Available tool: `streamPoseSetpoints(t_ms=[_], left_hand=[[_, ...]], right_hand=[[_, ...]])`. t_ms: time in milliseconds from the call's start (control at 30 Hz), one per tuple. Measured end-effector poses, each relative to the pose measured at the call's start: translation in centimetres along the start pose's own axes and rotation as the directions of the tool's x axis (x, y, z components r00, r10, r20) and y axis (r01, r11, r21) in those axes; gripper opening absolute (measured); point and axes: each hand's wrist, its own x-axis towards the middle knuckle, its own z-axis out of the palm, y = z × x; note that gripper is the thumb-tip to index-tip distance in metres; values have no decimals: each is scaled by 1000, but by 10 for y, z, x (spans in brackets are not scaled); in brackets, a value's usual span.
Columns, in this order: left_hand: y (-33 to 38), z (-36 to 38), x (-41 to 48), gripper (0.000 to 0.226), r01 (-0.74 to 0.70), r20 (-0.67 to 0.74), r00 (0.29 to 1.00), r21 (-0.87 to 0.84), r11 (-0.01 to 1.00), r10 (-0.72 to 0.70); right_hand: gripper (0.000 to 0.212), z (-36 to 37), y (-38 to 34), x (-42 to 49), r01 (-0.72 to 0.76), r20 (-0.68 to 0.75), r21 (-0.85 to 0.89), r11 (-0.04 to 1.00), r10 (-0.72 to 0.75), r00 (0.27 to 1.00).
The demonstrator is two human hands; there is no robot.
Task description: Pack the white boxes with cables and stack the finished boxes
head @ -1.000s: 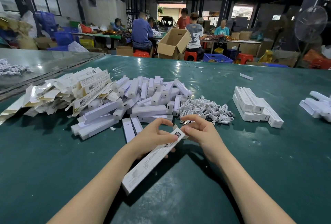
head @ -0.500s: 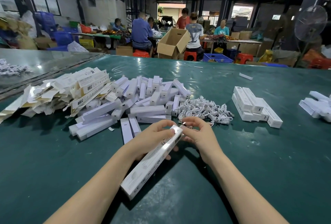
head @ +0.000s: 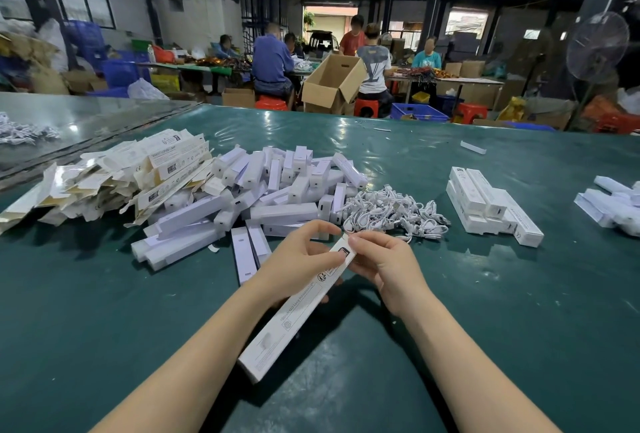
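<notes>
A long white box (head: pixel 294 314) with printed text slants from the table's near middle up to my hands. My left hand (head: pixel 298 259) grips its upper part, thumb and fingers curled round it. My right hand (head: pixel 384 266) pinches the box's far end at the flap. Just beyond my hands lies a heap of coiled white cables (head: pixel 391 212). A neat stack of finished white boxes (head: pixel 485 204) sits to the right.
A jumble of white lamp units (head: pixel 277 186) and flat unfolded cartons (head: pixel 131 176) fills the left of the green table (head: pixel 104 311). More white boxes (head: pixel 609 204) lie at the far right edge. People work at tables behind, beside an open cardboard box (head: pixel 332 86).
The box has rolled in my hands, so its printed face now shows on top. My right fingers have shifted onto the box's far end.
</notes>
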Motion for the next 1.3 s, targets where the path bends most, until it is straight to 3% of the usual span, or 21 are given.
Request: streamPoseSetpoints(t_ms=[133,300,433,500,567,633,700,767,867,933,1000,1067,1133,1300], left_hand=[[-1,1,0,29,-25,-9,1000,-10,1000,25],[-1,-8,2,22,-39,-123,992,-56,998,32],[-4,-8,3,18,-43,-137,990,-63,997,34],[-4,-7,3,16,-43,-126,991,-61,997,35],[-3,-9,4,16,-59,-144,988,-73,996,48],[-3,-11,7,20,-112,-295,952,-71,991,86],[-5,-12,11,22,-184,-547,832,-109,977,95],[-7,-9,14,26,-247,-712,699,-153,957,66],[-8,-5,13,27,-334,-804,587,-131,933,98],[-8,-6,12,26,-364,-834,542,-122,923,104],[-6,-10,12,25,-380,-868,493,-155,912,58],[-5,-13,13,24,-423,-897,441,-185,887,23],[-3,-11,13,24,-454,-905,423,-176,873,38],[-6,-6,15,26,-463,-882,469,-202,863,45]], right_hand=[[17,-2,-1,0,-14,-10,-54,998,14,1000],[18,9,2,-2,114,49,-208,971,-107,993],[23,9,0,-4,206,91,-361,910,-185,978],[19,9,0,-5,219,106,-355,909,-193,975],[17,13,2,-6,183,129,-231,956,-156,979],[21,18,6,-6,120,127,-116,986,-105,986],[27,22,9,-7,110,141,-214,971,-81,987],[39,22,11,-9,218,221,-520,826,-116,968],[53,19,14,-12,463,414,-832,306,-213,885],[43,16,12,-13,427,391,-900,93,-262,882],[36,12,9,-11,291,292,-955,-52,-330,898],[37,11,7,-8,195,203,-979,-59,-374,905],[32,12,8,-7,203,170,-979,35,-419,892],[26,12,10,-11,286,150,-944,163,-559,815]])
